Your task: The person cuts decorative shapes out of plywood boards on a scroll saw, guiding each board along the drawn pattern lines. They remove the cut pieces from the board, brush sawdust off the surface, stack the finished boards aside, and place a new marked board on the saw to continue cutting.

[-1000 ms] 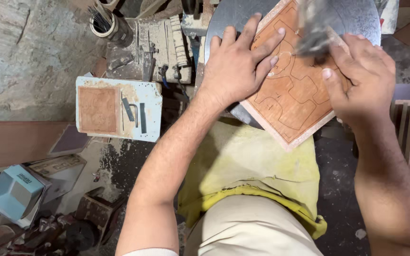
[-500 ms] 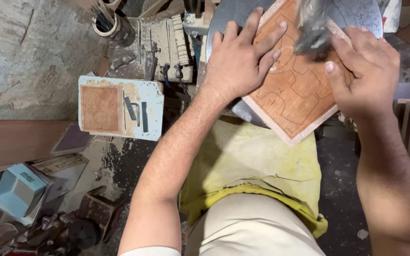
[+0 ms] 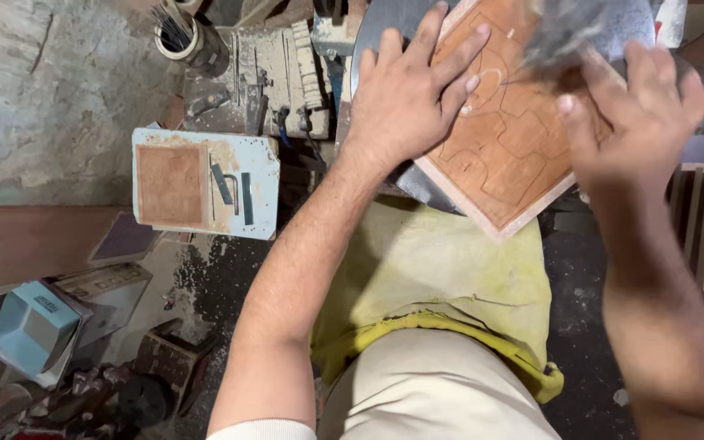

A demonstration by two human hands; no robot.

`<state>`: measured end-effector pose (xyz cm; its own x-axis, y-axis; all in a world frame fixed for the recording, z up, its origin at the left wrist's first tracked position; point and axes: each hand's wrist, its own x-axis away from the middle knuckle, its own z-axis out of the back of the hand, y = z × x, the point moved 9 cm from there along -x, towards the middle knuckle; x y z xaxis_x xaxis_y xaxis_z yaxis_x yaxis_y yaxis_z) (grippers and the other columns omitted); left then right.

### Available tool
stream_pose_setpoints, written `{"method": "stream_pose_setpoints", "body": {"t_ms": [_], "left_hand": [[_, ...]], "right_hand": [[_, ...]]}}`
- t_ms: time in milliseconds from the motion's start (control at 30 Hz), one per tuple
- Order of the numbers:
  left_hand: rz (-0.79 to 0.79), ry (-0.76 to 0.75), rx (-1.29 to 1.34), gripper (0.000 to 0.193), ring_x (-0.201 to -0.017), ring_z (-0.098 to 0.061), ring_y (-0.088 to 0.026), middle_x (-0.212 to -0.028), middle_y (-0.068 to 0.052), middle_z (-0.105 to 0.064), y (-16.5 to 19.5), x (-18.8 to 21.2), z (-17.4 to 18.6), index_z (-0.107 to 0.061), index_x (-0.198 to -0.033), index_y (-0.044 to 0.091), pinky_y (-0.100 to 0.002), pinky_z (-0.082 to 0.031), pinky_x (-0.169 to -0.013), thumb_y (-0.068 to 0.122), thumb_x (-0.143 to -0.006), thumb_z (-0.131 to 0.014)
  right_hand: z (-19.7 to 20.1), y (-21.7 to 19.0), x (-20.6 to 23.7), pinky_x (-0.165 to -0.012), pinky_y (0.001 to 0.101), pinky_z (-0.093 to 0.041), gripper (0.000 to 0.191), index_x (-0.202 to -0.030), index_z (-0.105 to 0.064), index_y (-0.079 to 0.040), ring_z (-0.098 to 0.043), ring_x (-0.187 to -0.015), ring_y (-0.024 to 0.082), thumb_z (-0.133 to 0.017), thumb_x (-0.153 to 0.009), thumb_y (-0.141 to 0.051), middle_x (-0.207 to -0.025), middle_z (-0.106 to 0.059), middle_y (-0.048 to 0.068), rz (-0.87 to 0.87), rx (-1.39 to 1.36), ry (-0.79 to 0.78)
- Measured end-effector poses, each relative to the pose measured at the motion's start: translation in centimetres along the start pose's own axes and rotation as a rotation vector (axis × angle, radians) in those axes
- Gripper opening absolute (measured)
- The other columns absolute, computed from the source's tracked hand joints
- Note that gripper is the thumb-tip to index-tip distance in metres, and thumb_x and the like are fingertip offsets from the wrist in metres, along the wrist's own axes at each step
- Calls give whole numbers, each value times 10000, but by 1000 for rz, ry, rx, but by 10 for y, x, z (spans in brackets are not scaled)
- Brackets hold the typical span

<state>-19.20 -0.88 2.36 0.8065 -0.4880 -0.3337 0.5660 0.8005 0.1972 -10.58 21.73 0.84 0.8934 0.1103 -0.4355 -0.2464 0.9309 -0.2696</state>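
Wood, reddish, carved with interlocking outlines: the square panel [image 3: 507, 147] lies tilted on a round grey metal plate [image 3: 385, 33] at the top of view, its lower corner overhanging your yellow apron [image 3: 442, 277]. Far left sit a pale blue board [image 3: 205, 183] and a light blue box [image 3: 30, 326]. Your left hand [image 3: 409, 98] rests flat on the panel's left edge, fingers spread, grip released, forearm running down-left. Keep that palm pressing evenly so the panel cannot shift. Your right hand [image 3: 637, 122] is blurred over the right side; its grip cannot be judged. A grey blurred object [image 3: 564, 33] hovers near it.
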Motion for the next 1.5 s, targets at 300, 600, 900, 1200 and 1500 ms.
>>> {"method": "stream_pose_setpoints", "body": {"t_ms": [300, 600, 900, 1200, 1500], "left_hand": [[61, -75, -12, 474, -1057, -519, -283, -1574, -89, -438, 2, 3, -2, -513, -1510, 411, -441, -423, -848, 504, -1046, -549], [-10, -88, -3, 478, -1102, -493, -293, -1608, -116, -380, 1, -4, -7, -509, -1518, 407, -467, -402, -863, 544, -1060, -535], [-88, -231, 144, 442, -1534, -174, -461, -1668, -144, -189, -5, -3, -16, -527, -1511, 437, -709, -103, -1217, 516, -1076, -522], [-20, -237, 207, 455, -1584, -143, -449, -1713, -99, -143, 3, 3, -27, -483, -1558, 396, -646, -81, -1284, 434, -1106, -507], [29, -221, 192, 457, -1581, -161, -433, -1709, -91, -163, 8, 7, -23, -468, -1564, 389, -634, -85, -1286, 410, -1108, -491]], "right_hand": [[-16, -30, 24, -1274, 692, -121, 607, -1580, -553, 73, -115, -1609, 522, -718, -1095, -253, -1720, -243, 343, -248, -75, -114], [-10, -30, 10, -1290, 689, -199, 520, -1531, -561, 45, -188, -1621, 485, -752, -1112, -197, -1711, -283, 313, -222, -138, -102], [-7, -25, -7, -1326, 633, -245, 530, -1541, -564, 7, -270, -1626, 473, -764, -1075, -147, -1698, -366, 290, -109, -133, -107], [-2, -16, -27, -1287, 580, -280, 399, -1396, -627, 17, -379, -1562, 470, -750, -1035, -100, -1632, -444, 286, 5, -134, -80], [-2, -14, -34, -1317, 561, -282, 388, -1403, -668, -10, -381, -1544, 457, -731, -1027, -77, -1617, -458, 283, 33, -104, -112]]}}
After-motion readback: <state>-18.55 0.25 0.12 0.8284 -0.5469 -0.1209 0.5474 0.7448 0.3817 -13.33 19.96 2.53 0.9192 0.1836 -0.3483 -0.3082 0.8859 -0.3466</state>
